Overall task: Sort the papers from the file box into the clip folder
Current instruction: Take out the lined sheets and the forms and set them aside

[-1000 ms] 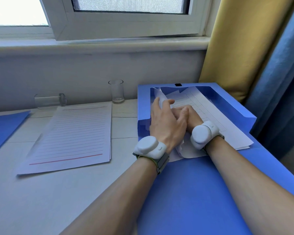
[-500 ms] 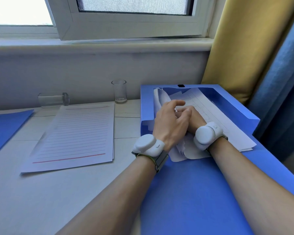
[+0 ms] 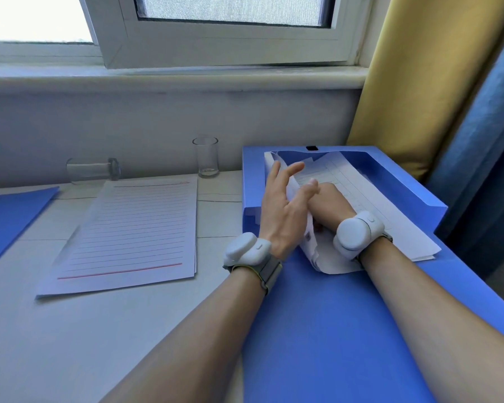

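The blue file box (image 3: 252, 181) lies open on the right of the desk, and several white papers (image 3: 361, 199) sit inside and stick out over its near edge. One curled sheet (image 3: 310, 245) stands up between my hands. My left hand (image 3: 282, 216) rests against it with fingers spread, and the sheet's edge runs between thumb and index finger. My right hand (image 3: 329, 205) lies on the papers behind the sheet, its fingers hidden. A blue folder (image 3: 9, 216) shows at the far left edge.
A stack of lined paper (image 3: 134, 228) lies on the white desk left of the box. By the wall, one glass (image 3: 205, 157) stands upright and another (image 3: 90, 170) lies on its side. The box lid (image 3: 332, 330) spreads under my forearms. Curtains hang at right.
My left hand's fingers have uncurled and spread apart. The curled sheet has risen and now stands higher between my hands. My right hand has stayed on the papers.
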